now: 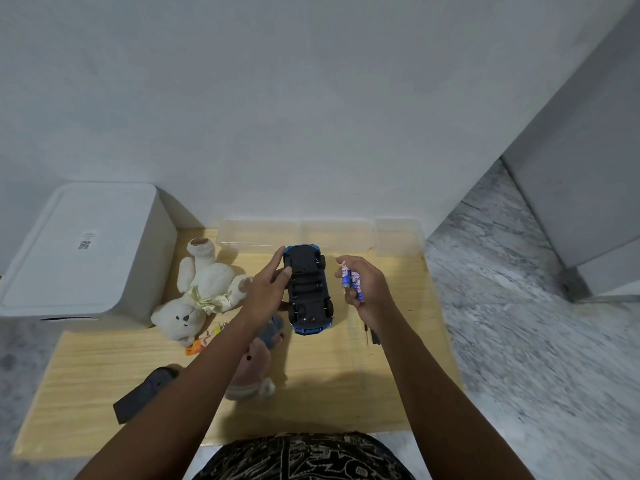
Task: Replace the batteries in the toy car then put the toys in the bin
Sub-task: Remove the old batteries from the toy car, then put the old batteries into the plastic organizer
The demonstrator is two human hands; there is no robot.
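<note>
Two batteries in one hand, the car upside down

Two blue and white batteries [350,279] sat in the person's right hand [365,289], with the fingers curled round them. They had red marks and writing on them, but it was too blurry to read. The left hand [268,287] rested on the side of the blue toy car [309,292], fingers fairly straight and touching it near a wheel. The car lay on its roof on the wooden table [332,382], its dark belly up and the battery slots showing.

Just left of the car lay a white teddy bear [201,289] on its back, with a ribbon at its neck. A pink and grey soft toy [256,365] lay under the left arm. A clear plastic bin [294,233] stood at the far edge of the table, by the wall. A big white box [86,251] sat at the left, with a small label on its lid, too tiny to read. A dark flat thing [145,393] lay near the front edge.
</note>
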